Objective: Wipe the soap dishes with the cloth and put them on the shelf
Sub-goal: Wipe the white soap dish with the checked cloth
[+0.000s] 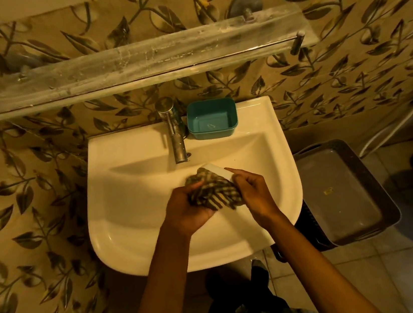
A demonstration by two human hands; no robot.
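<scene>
Over the sink [112, 168], the left hand [189, 211] bunches the checked cloth [212, 191] in curled fingers; the right hand [253, 192] pinches the white rectangular soap dish [218, 172].

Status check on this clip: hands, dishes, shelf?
Left hand rubbing checked cloth on white soap dish, right hand gripping dish. Teal soap dish waiting by tap. Glass shelf bare, grimy.

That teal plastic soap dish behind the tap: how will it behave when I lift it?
The teal rectangular plastic soap dish looks empty and thin-walled, so probably light and stiff. Its glossy surface may be slippery. It sits flat on the white ceramic sink ledge, so it is unlikely to roll.
</scene>
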